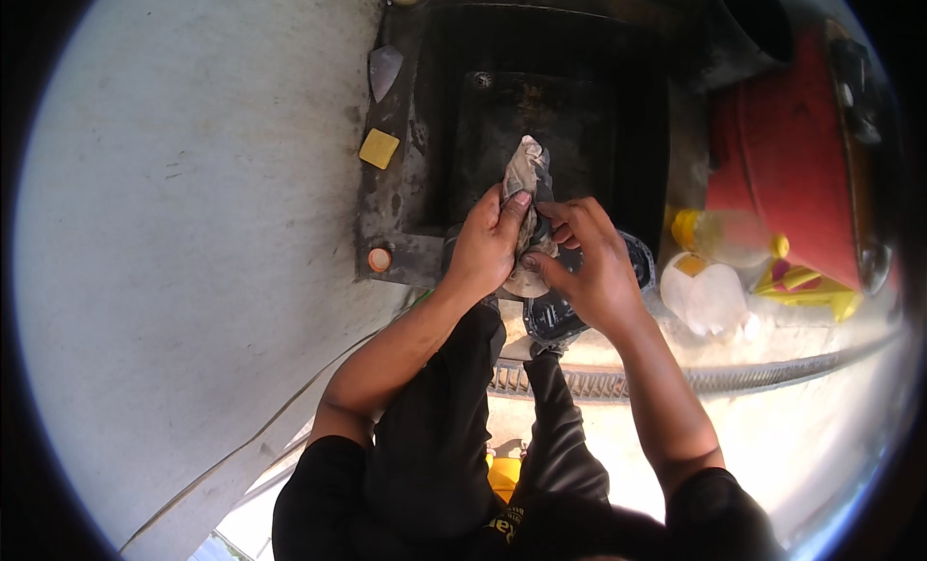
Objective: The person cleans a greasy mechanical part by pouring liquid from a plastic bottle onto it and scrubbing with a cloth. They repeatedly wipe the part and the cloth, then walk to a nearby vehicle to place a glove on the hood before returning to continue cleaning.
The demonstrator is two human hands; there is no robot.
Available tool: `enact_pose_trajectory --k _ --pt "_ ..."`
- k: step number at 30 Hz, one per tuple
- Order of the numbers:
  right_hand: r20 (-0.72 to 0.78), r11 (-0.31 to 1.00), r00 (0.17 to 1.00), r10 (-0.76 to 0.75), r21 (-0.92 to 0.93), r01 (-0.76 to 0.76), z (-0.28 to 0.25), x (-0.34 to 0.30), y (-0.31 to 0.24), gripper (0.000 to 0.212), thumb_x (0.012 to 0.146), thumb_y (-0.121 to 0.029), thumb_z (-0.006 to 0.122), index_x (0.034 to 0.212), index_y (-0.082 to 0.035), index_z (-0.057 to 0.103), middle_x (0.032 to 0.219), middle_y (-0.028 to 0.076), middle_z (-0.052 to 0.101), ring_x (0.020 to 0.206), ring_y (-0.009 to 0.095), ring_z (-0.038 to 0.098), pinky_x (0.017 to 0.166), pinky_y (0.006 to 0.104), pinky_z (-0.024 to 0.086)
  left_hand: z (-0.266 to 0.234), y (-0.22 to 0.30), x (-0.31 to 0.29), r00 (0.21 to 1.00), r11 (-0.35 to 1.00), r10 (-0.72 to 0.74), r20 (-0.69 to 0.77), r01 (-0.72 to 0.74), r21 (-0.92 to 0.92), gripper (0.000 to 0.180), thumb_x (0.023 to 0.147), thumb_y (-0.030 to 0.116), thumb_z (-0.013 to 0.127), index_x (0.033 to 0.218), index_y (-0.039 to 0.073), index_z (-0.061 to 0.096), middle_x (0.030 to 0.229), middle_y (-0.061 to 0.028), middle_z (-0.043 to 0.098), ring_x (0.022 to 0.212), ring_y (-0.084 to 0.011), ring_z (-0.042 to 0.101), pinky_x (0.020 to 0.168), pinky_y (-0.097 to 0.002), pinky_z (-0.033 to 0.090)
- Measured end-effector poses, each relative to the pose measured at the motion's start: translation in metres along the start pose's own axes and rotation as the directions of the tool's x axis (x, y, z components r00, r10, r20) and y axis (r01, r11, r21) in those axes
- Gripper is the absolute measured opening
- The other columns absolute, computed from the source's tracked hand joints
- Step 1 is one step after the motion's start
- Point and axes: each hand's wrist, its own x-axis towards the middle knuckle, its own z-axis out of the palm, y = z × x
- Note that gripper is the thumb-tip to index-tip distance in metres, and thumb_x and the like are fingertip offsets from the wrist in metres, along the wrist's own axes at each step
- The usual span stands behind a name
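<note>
A crumpled, stained grey-beige rag (526, 170) is bunched lengthwise between my hands, above a black basin (394, 209). My left hand (486, 240) is closed round its left side, thumb lying on top. From the right, my right hand (594, 262) pinches at the rag, with thumb and bent fingertips touching it. Dark material shows along the rag's right side; whether that is a part wrapped inside or just soiled cloth, I cannot tell. Below my hands sits a black pan-like part (552, 318) with a rim, partly hidden by my right hand.
On the basin's left rim lie a yellow square sponge (379, 149), a pale scraper-like piece (385, 71) and a small orange-rimmed cap (379, 260). To the right are a red drum (787, 155), a yellow-capped clear bottle (729, 236) and a white container (703, 295). A floor grate (599, 383) runs behind my legs.
</note>
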Motion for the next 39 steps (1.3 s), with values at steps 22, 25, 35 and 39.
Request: enact_pose_trajectory --k 22,25,35,39 --pt "0.362 0.212 0.799 0.481 0.836 -0.506 0.025 -0.005 0.069 0.024 0.103 -0.026 0.064 0.094 -0.003 0.065 0.068 -0.003 0.05 0.055 0.005 0.039 0.052 0.023 0.033 0.013 -0.005 -0.01 0.962 0.906 0.191 0.196 -0.25 0.342 0.02 0.103 0.015 0.058 0.116 0.001 0.056 0.097 -0.0171 0.066 0.086 -0.0257 0.065 0.077 -0.0346 0.05" --pt "0.416 0.096 0.785 0.459 0.855 -0.509 0.032 -0.007 0.056 0.015 0.106 -0.019 0.055 0.099 -0.006 0.058 0.073 -0.002 0.049 0.061 0.009 0.043 0.055 0.0246 0.036 0.012 -0.005 -0.008 0.99 0.873 0.092 0.107 -0.132 0.469 0.018 0.104 0.018 0.056 0.112 0.001 0.057 0.092 -0.0166 0.066 0.083 -0.0249 0.064 0.075 -0.0349 0.05" --pt "0.344 -0.075 0.833 0.434 0.935 -0.347 0.051 -0.004 0.038 0.009 0.107 -0.019 0.055 0.106 -0.01 0.057 0.083 -0.001 0.053 0.066 0.01 0.048 0.056 0.0248 0.038 0.005 -0.026 0.007 0.965 0.81 -0.256 -0.066 0.176 -0.56 0.031 0.11 0.03 0.045 0.126 0.006 0.058 0.11 -0.0058 0.069 0.098 -0.0151 0.067 0.086 -0.0324 0.053" --pt "0.223 0.161 0.867 0.445 0.933 -0.323 0.046 0.001 0.039 0.013 0.107 -0.019 0.054 0.102 -0.008 0.059 0.079 0.0 0.054 0.063 0.01 0.05 0.057 0.0253 0.04 -0.011 -0.021 0.006 0.984 0.785 -0.177 0.007 0.146 -0.603 0.036 0.111 0.033 0.04 0.133 0.008 0.054 0.118 -0.0066 0.068 0.109 -0.0178 0.066 0.094 -0.0362 0.053"
